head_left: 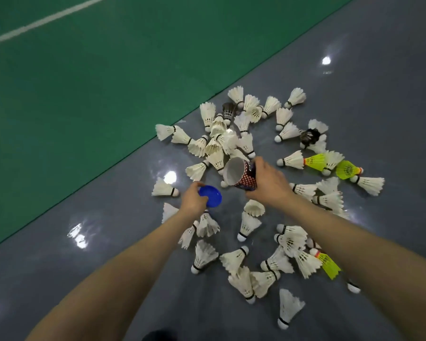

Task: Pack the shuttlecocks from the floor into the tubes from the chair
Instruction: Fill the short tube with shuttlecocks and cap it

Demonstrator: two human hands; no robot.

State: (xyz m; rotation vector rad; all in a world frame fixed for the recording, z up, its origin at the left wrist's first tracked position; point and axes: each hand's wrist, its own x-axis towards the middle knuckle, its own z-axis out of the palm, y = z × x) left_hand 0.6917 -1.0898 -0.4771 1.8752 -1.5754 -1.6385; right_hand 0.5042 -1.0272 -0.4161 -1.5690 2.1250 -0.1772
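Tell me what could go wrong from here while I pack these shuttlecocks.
Both hands are busy: the left hand holds the blue lid, the right hand grips the tube, so picking up may be awkward. The white shuttlecocks lie heaped; forcing them in could bend feathers.

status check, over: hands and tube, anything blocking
Left hand holds blue lid. Right hand grips tube, mouth open. Shuttlecocks scattered on floor, nothing blocking them.

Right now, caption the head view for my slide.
Over scattered shuttlecocks on the grey floor, the left hand holds a blue cap and the right hand grips an open tube.
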